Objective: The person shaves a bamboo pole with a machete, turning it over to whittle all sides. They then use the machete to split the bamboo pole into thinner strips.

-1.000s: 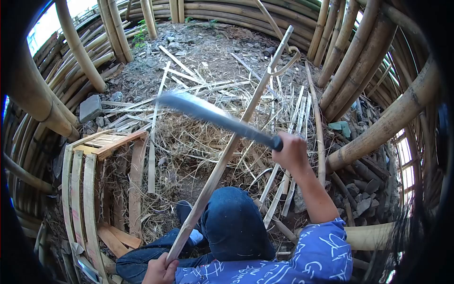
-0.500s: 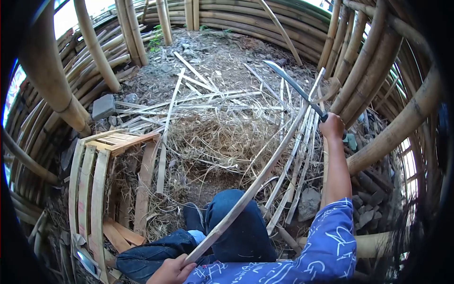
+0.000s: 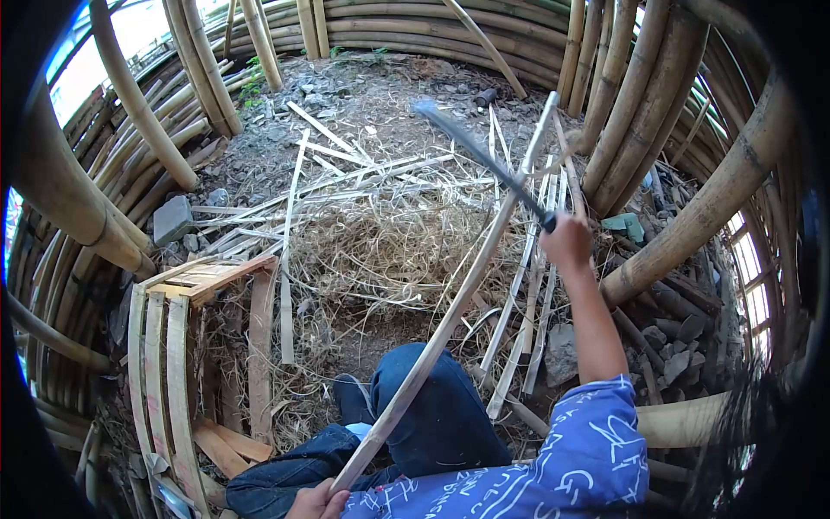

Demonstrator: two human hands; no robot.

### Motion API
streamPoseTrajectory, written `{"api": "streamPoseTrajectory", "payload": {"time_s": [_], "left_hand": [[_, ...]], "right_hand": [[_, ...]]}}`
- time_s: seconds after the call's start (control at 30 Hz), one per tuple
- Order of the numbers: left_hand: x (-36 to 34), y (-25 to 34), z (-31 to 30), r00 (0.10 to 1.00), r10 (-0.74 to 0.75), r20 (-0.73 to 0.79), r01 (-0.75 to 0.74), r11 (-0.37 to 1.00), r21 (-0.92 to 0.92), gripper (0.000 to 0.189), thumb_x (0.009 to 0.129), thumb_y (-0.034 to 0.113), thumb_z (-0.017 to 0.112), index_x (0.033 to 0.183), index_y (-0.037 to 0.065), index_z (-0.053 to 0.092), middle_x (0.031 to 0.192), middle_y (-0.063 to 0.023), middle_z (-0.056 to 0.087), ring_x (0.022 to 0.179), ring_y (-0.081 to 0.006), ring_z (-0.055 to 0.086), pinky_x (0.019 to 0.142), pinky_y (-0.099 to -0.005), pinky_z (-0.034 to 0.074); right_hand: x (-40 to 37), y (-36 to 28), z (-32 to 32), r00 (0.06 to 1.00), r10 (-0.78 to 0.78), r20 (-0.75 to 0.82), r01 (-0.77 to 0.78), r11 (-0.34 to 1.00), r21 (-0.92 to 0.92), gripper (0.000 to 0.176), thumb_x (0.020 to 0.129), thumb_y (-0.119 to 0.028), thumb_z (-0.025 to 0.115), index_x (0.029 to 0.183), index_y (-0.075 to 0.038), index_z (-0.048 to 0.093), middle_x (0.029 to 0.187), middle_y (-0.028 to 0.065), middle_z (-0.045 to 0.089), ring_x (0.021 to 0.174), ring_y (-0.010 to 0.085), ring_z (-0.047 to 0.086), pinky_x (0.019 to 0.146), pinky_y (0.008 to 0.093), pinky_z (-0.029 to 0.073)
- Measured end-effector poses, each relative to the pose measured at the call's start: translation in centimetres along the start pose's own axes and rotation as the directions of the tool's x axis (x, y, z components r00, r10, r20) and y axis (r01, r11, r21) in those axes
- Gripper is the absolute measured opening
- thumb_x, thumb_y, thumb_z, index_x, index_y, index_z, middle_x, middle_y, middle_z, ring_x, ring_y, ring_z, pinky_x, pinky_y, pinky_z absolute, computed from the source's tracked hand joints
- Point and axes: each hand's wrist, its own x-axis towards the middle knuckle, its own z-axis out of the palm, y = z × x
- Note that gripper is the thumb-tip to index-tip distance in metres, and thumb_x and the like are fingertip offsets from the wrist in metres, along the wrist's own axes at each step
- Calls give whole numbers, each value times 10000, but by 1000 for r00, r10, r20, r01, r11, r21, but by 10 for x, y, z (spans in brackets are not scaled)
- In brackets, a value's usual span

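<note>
My left hand [image 3: 318, 500] is closed around the near end of a long, pale bamboo strip [image 3: 441, 333] at the bottom of the head view. The strip slants up over my raised knee, its far end at the upper right. In my right hand [image 3: 569, 242] is the black handle of a machete [image 3: 474, 149], my fingers wrapped round it. Its long, dark blade, smeared by motion, points up and left and crosses the strip in its upper half. A blurred, thin shaving [image 3: 568, 149] shows beside the strip just beyond the blade.
Fibrous shavings [image 3: 389, 251] cover the ground ahead. Split bamboo strips [image 3: 287, 294] lie around them. To the left is a slatted wooden crate [image 3: 180, 372], with a grey block [image 3: 174, 221] behind it. Bamboo poles [image 3: 705, 238] and stacked bamboo surround the space; rubble [image 3: 679, 359] lies right.
My right hand has drawn the machete down and left, nearer to me, along the strip. My left hand keeps its grip on the near end. The whole view has shifted slightly.
</note>
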Motion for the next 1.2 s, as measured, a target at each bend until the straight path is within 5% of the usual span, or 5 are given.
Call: {"api": "streamPoseTrajectory", "payload": {"time_s": [0.4,0.47,0.57,1.03,1.2], "left_hand": [[-8,-16,4,999,-5,-44,4,1000,-23,196,949,196,548,1032,19,558,718,-221,564,638,-366,575,606,-415,462],[-12,-23,6,997,-68,-27,68,998,0,187,945,192,551,1018,20,557,735,-231,572,679,-400,597,621,-425,467],[-9,-25,11,964,239,-120,-233,971,60,181,935,181,557,1018,21,554,795,-256,592,788,-460,596,652,-445,470],[-10,21,-13,996,-7,85,14,996,-88,219,949,185,559,1066,0,566,848,-253,607,788,-383,614,717,-413,471],[-7,31,-2,998,64,5,-63,993,-102,235,959,206,541,1064,-3,561,842,-243,602,772,-401,577,715,-413,467]], "right_hand": [[-66,-72,-44,668,-723,-176,724,686,-73,151,613,-91,684,560,-110,544,527,54,547,445,199,569,570,351,510],[-3,-9,-31,797,-592,-117,522,774,-357,104,712,-89,667,629,-146,638,542,57,572,509,200,586,577,373,495],[80,42,-48,972,163,-169,-211,924,-319,261,765,-312,681,830,-61,710,895,202,695,868,382,676,756,487,537],[53,26,-25,987,125,-101,-151,936,-318,151,737,-121,622,846,-47,696,883,204,698,855,375,681,788,459,547],[-4,-18,-19,982,-171,76,178,979,-98,62,729,-97,699,746,-81,641,687,92,659,592,202,645,598,375,537]]}}
